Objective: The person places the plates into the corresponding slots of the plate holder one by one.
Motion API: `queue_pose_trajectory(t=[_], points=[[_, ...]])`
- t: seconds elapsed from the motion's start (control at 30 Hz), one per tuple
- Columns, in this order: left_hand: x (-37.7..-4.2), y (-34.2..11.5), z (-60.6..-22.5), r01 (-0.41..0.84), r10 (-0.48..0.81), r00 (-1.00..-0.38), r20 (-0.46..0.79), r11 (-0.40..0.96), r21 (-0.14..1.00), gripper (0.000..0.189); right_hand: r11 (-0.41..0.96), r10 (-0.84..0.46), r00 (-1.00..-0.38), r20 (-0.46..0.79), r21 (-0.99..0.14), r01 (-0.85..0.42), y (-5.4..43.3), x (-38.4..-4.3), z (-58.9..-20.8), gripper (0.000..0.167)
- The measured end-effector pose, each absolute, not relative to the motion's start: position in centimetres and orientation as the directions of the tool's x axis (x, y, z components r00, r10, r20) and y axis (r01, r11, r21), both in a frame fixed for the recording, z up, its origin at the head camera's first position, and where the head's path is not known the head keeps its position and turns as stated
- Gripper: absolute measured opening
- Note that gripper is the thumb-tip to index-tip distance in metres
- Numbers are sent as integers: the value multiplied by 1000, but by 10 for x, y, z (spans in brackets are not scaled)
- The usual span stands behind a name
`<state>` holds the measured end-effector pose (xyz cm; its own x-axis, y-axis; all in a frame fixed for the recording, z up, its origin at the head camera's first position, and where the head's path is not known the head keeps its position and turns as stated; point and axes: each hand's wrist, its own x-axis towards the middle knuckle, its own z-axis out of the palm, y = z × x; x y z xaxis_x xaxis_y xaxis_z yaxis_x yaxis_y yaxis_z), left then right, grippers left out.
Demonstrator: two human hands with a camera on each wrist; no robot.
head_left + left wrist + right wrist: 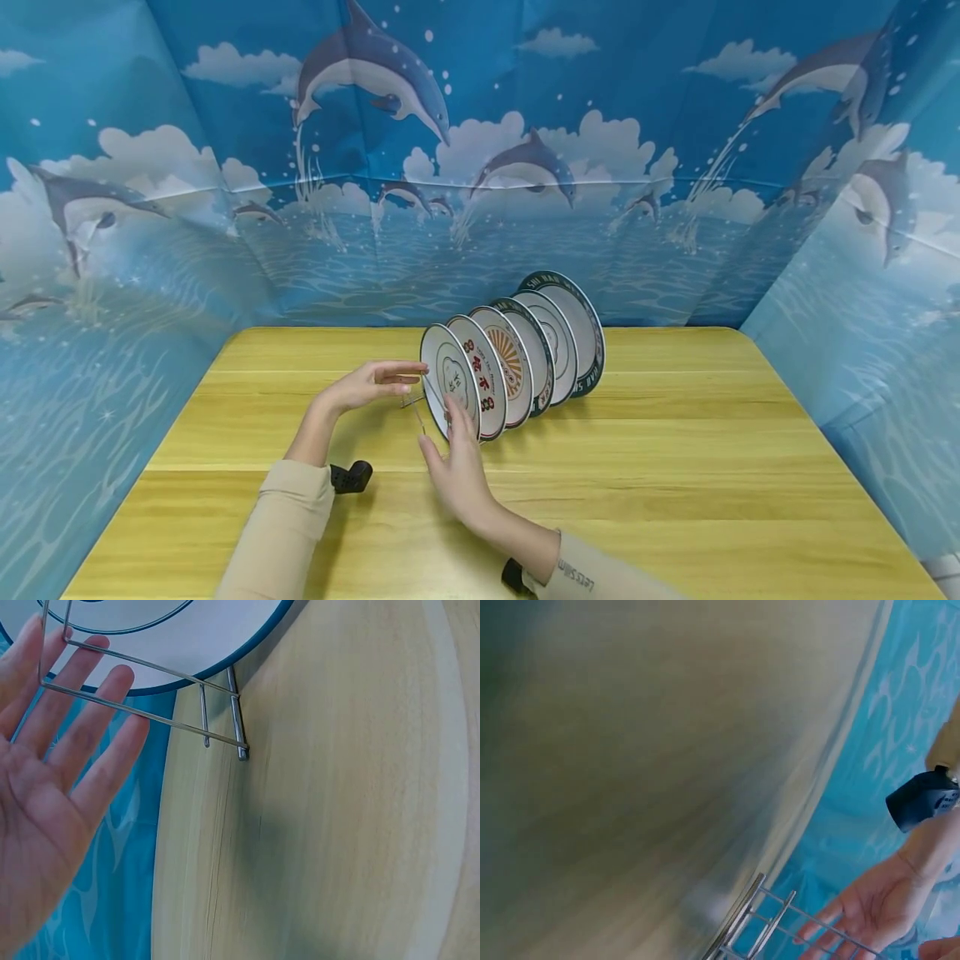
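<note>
Several round plates stand on edge in a row in a thin metal wire rack (180,724). The nearest plate (457,379) is white with a dark rim and a printed centre. My left hand (372,385) is at the rack's near end, its fingers extended beside the wire; from the left wrist its fingers (90,750) appear spread against the wire loop. On the other side of that end is my right hand (461,475), its fingers fairly straight and overlapping the lower edge of the nearest plate. The right wrist view has the rack's feet (759,922) and my left hand (877,907).
The rack stands on a yellow wood-grain table (675,467), towards its back edge. A blue dolphin-print cloth (480,217) hangs behind the table and along both sides. Black wrist cameras (352,477) stick out from the sleeves.
</note>
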<state>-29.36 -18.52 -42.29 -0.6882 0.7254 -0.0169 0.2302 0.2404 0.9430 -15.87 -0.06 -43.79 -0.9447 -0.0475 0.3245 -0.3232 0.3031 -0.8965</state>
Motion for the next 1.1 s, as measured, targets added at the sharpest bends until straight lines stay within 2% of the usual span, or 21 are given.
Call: queue_pose_trajectory(t=[0.17, 0.47, 0.73, 0.93, 1.1], points=[[-293, -184, -424, 197, 714, -700, -21, 222, 955, 48, 415, 9, -944, 330, -860, -297, -8, -164, -441, 48], [-277, -180, -425, 256, 664, -748, 12, 272, 927, 48, 439, 20, -953, 302, -859, -263, 1, -162, -439, 38], [-239, -162, -432, 276, 555, -829, 76, 287, 917, 43, 440, -124, -935, 333, -826, -353, 39, -148, -439, 35], [-218, -143, -440, 292, 453, -881, 140, 287, 912, 39, 403, -185, -938, 292, -848, -343, 66, -145, -436, 34], [-205, -125, -442, 246, 376, -916, 142, 245, 938, 37, 364, -226, -931, 285, -862, -353, 87, -147, -437, 34]])
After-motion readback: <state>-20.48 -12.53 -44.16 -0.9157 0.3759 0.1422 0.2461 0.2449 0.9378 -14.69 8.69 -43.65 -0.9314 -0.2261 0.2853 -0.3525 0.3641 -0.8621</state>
